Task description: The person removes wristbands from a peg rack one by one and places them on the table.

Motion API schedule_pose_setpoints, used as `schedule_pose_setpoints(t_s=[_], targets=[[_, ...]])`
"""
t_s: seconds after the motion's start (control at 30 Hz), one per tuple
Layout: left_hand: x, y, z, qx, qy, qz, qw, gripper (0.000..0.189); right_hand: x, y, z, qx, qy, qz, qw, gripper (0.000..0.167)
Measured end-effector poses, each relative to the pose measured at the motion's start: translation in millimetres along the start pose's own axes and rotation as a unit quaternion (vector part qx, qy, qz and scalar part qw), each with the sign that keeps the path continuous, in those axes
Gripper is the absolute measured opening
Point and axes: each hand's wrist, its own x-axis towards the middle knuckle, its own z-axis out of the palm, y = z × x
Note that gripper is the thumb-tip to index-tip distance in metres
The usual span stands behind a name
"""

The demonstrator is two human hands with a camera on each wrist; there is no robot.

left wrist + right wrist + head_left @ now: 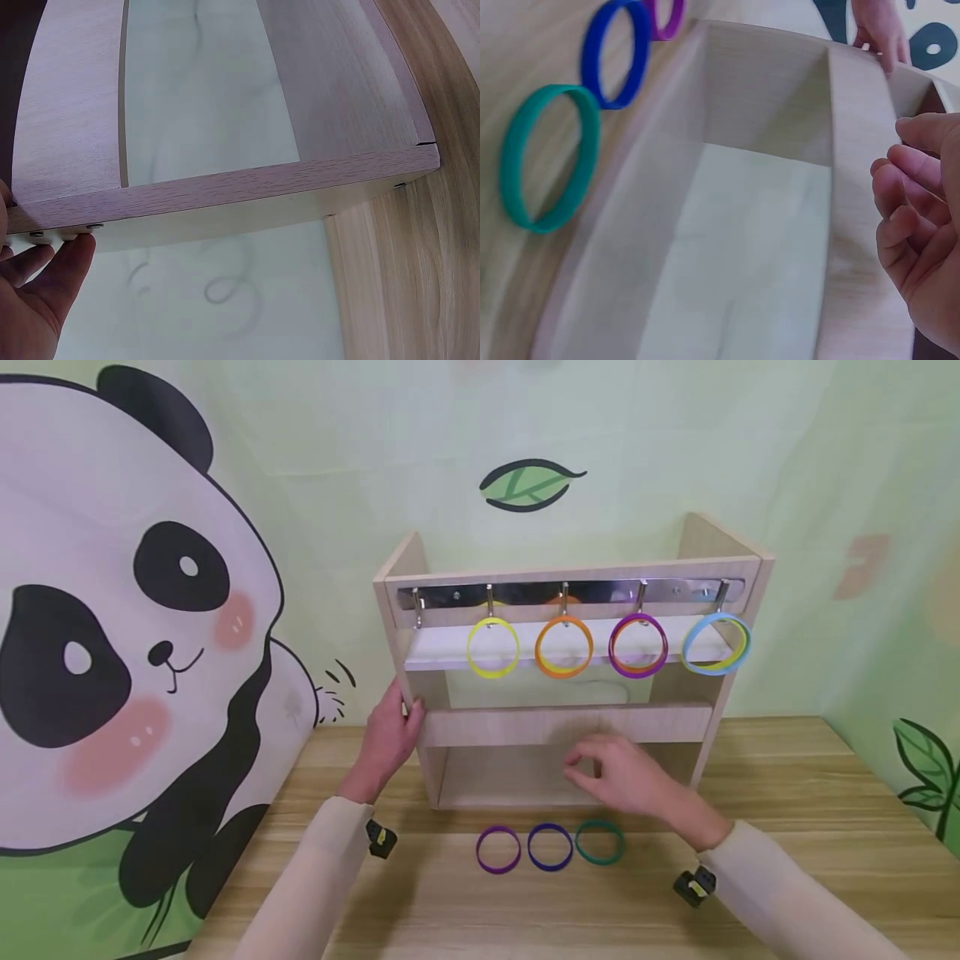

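Observation:
My left hand (390, 735) grips the left side panel (225, 187) of a small wooden shelf, thumb at its front edge and fingers on the outer face. In front of the shelf's lower opening hovers my right hand (626, 777), fingers loosely curled with nothing in them. Below it on the table lie a purple wristband (498, 870), a blue wristband (551, 867) and a green wristband (511, 165). From the metal hook rail (450, 597) hang a yellow band (492, 675), an orange band (564, 673), a purple band (638, 674) and a light-blue and yellow band (687, 647).
A bare hook (417, 610) stands at the rail's left end. The shelf has a white inner board (442, 653) and a lower crossboard (525, 727). Behind the wood-grain table (780, 793) hangs a pale green cloth with a printed panda (247, 568) at left.

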Motion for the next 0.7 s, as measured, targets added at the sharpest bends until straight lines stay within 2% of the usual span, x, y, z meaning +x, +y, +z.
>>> schedule_pose_setpoints(t_s=[0.27,0.43,0.57,0.7], targets=[[-0.3,2.4,-0.9,-0.003,0.003,-0.002,1.0,0.036,19.8,-12.1,-16.8,0.027,0.038,-0.026,0.9986,0.01],[-0.3,2.3,0.0,-0.005,-0.002,-0.01,0.9999,0.037,31.5,-18.5,-25.0,0.039,0.079,-0.052,0.9948,0.012],[-0.2,1.3,0.1,-0.001,0.002,-0.005,1.0,0.038,42.3,-27.3,-34.2,0.051,0.106,-0.06,0.9912,0.012],[-0.7,1.1,1.1,0.001,0.006,-0.003,1.0,0.038,54.6,-35.9,-42.4,0.042,0.158,-0.065,0.9843,0.014]])
